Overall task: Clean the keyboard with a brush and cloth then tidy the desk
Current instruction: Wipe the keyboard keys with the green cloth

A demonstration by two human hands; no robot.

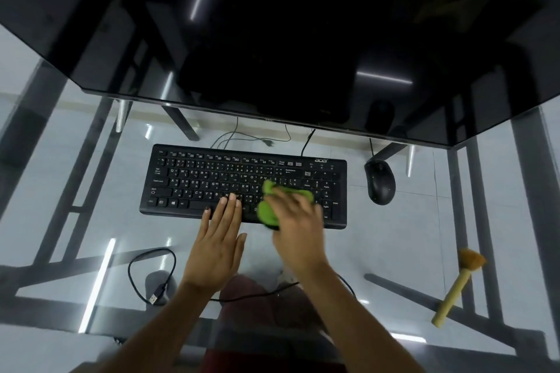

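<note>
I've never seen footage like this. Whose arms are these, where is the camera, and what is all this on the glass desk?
No robot here: a person wears a camera on the head, looking down at their own hands. The right hand presses a green cloth onto a black keyboard; it looks blurred. The left hand lies flat, open, fingertips on the keys. On the glass desk also lie a mouse, a wooden brush and a loose USB cable. A dark monitor stands behind.
</note>
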